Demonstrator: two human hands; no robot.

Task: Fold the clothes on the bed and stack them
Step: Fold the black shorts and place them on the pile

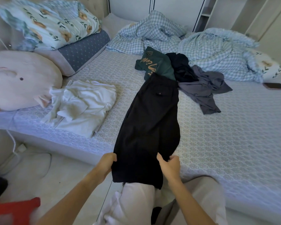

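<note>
At the near edge of the bed, a pair of black woven trousers (pixel 150 120) is gripped at its hem end by both hands: the left hand (pixel 106 163) pinches the left corner and the right hand (pixel 170 164) is curled round the right corner, so that neither hand is free. From this grip the garment runs straight away from the person, its long axis pointing across the mattress, and its waistband end, with a small back pocket, rests on a dark green printed top (pixel 154 64). Both hands are set about equally near the hem, so a fold toward the waistband would probably be carried forward by the two together. Just beside the waistband a black crumpled garment (pixel 182 67) and a grey loose shirt (pixel 204 88) are heaped, touching each other. To the left, well apart, a white folded garment (pixel 81 104) is laid on the pale patterned mattress cover (pixel 225 135). Farther off, a blue checked duvet (pixel 217 52) is bunched, and a dark phone (pixel 274 86) lies near the right edge.
</note>
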